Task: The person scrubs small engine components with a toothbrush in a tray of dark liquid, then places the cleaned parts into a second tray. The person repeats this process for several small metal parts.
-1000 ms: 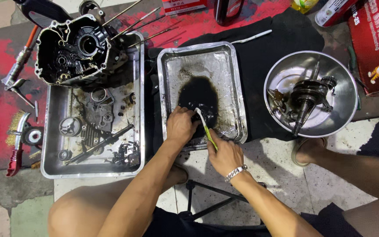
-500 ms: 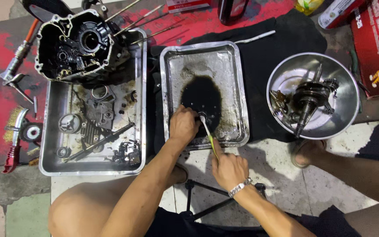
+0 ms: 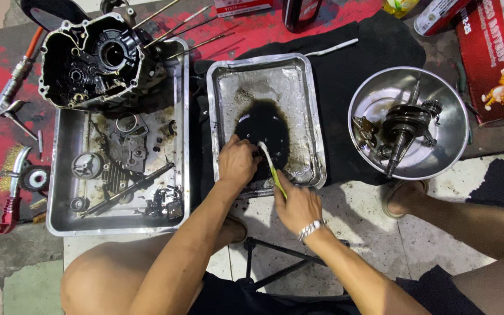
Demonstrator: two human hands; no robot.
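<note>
Step in hand: scrubbing a small part in dirty fluid, by the look of it; the rig forbids guessing further moves, so only the present hold is told.
Right hand: nearest the body, grip pressed together around the handle of a green-and-white toothbrush, bristle end down in the black pool.
Left hand: grip pinching a small dark part at the pool's near edge; its shape is too small to tell.
Middle tray: shallow steel, holding the black fluid pool and grit.
Left tray: steel, holding gears, a shaft and loose engine bits; a black engine case sits on its far end.
Round steel bowl: to the right, holding a crankshaft.
Underlay: black cloth on the floor.
</note>
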